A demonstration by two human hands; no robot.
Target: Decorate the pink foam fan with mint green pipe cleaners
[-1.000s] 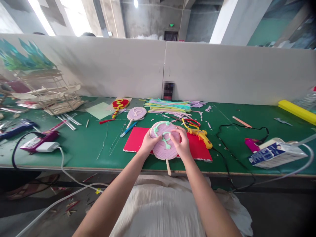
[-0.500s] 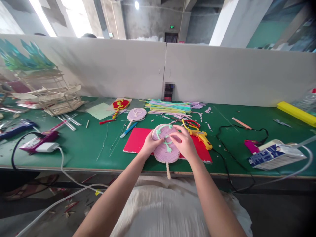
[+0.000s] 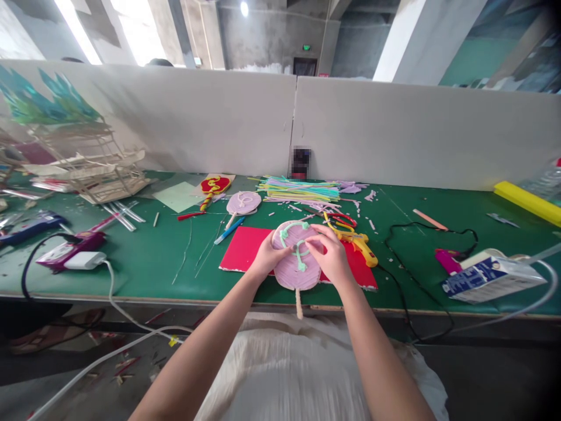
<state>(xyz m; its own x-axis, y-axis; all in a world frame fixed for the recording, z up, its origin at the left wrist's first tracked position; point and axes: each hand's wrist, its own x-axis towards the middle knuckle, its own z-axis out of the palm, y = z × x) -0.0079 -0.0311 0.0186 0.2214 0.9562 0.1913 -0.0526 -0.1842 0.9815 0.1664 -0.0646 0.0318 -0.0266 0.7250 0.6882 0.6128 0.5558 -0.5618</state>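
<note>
Between the two hands is the fan (image 3: 293, 268), a round lilac disc, face toward the viewer, with its handle (image 3: 298, 305) pointing down toward the person. The red board (image 3: 242, 248) lies behind and beneath the hands, on the table (image 3: 144, 263).

Left hand (image 3: 267, 255): holds the left edge of the disc, thumb on the face, remaining fingers hidden behind. Right hand (image 3: 332, 254): thumb and forefinger are close together at the green trim (image 3: 300, 257), right of the disc's centre. Whether they pinch the trim or only touch it cannot be told.

Handling characteristics (judged by appearance): the fan is likely light, and its fuzzy covering gives good grip with little risk of slipping. The disc looks fairly stiff; the trim looks soft and bendable. The raised knots and loop are probably the fragile parts, liable to crush or pull loose.

Recommended hold: support the disc by its bare rim, thumb in front, fingers behind. Keep pressure off the knots. Avoid loading the thin handle, as its joint with the disc may be weak. Handle the trim with fingertips only.

Adjacent items: the glue gun (image 3: 363, 247) lies right of the right hand; the scissors (image 3: 344, 220) lie beyond that hand.
</note>
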